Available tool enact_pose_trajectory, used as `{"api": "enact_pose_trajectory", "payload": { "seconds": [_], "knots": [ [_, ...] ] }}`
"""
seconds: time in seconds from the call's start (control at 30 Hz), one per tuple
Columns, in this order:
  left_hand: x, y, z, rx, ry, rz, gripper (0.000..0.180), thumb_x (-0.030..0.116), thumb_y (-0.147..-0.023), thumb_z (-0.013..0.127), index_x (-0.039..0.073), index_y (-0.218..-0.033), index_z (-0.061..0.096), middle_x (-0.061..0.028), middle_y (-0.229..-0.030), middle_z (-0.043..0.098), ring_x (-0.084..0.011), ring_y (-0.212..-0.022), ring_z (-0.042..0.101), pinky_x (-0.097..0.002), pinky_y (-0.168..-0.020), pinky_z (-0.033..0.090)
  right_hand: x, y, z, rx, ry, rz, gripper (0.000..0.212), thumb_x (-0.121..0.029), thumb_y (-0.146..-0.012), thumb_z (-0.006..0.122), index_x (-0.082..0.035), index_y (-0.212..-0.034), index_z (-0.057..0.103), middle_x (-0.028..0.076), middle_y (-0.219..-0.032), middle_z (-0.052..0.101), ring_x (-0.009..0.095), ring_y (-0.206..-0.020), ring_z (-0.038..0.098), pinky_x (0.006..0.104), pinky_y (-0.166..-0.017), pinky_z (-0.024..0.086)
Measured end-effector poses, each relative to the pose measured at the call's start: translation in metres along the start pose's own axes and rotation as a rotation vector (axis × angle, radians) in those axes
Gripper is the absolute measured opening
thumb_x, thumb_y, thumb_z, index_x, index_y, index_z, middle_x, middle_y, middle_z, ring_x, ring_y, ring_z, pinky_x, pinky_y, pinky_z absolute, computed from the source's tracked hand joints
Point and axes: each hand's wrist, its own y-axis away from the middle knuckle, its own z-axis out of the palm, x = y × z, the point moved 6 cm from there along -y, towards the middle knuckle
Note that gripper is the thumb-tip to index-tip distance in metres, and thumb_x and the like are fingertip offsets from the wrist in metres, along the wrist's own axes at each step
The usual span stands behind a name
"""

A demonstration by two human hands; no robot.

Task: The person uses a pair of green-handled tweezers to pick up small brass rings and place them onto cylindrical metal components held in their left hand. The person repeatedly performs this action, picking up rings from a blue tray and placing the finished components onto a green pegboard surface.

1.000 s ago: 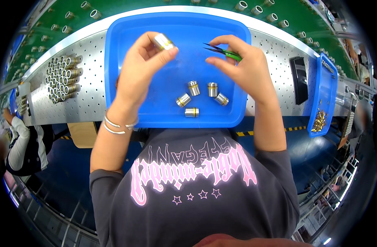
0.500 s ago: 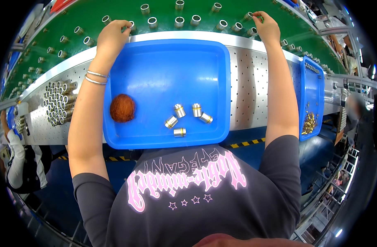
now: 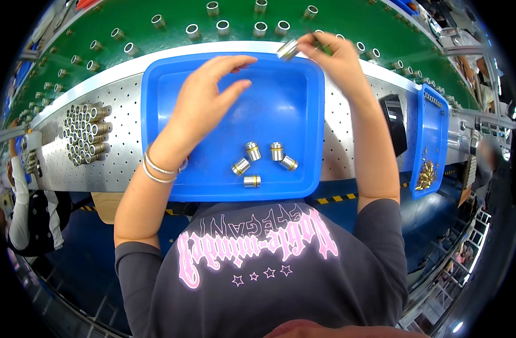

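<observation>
A short silver metallic cylinder (image 3: 288, 50) is pinched near one end by the right hand (image 3: 338, 58), its grip closed around it, by the far rim of a rectangular blue plastic tray (image 3: 316, 129); the left hand (image 3: 208, 97) is held over the tray, its grip parted and empty. Though blurred, the cylinder is judged to be rigid, fairly weighty for its size and slippery when smooth-walled, so it is best held around mid-side.

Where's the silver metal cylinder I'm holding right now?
In the head view, the silver metal cylinder is held in your right hand, right of your open left hand, appearing over the far rim of the large blue plastic tray.
</observation>
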Motion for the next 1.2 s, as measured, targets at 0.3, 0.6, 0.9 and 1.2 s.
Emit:
{"api": "enact_pose_trajectory", "payload": {
  "seconds": [0.3,0.6,0.9,1.2],
  "knots": [
    [0.001,0.04,0.013,-0.027,0.574,-0.287,0.042,-0.001,-0.08,0.063,0.003,-0.121,0.052,-0.0101,-0.104,0.058,-0.0166,-0.098,0.059,-0.0281,-0.086,0.051,-0.045,0.045,0.056,-0.042,-0.163,-0.015,0.016,-0.012,-0.079,0.066,-0.002,-0.091,0.066,0.007,-0.083,0.066,0.014,-0.075,0.061,0.0251,-0.066,0.048],
    [0.002,0.061,0.012,0.044,0.762,-0.348,0.042,0.002,-0.082,0.063,0.001,-0.121,0.05,-0.0107,-0.107,0.058,-0.0171,-0.1,0.058,-0.028,-0.089,0.049,-0.081,0.064,0.077,-0.067,0.067,-0.236,0.012,-0.007,-0.074,0.065,-0.006,-0.086,0.063,0.007,-0.078,0.062,0.02,-0.065,0.059,0.0287,-0.056,0.046],
    [-0.006,0.074,0.012,0.093,1.239,-0.54,0.043,0.009,-0.088,0.056,0.002,-0.128,0.043,-0.0124,-0.11,0.057,-0.0208,-0.1,0.059,-0.0289,-0.089,0.048,-0.053,0.079,0.073,-0.095,-0.293,0.117,0.01,-0.01,-0.082,0.063,0.0,-0.082,0.059,0.003,-0.071,0.054,0.008,-0.064,0.047,0.0232,-0.057,0.038],
    [-0.006,0.073,0.017,0.103,1.236,-0.556,0.045,0.011,-0.089,0.057,0.002,-0.13,0.042,-0.0139,-0.111,0.057,-0.0207,-0.099,0.059,-0.0293,-0.09,0.048,-0.052,0.09,0.064,-0.143,-0.15,0.11,0.01,-0.008,-0.081,0.064,0.0,-0.084,0.059,0.007,-0.071,0.056,0.014,-0.063,0.05,0.0261,-0.057,0.041]
  ]
}}
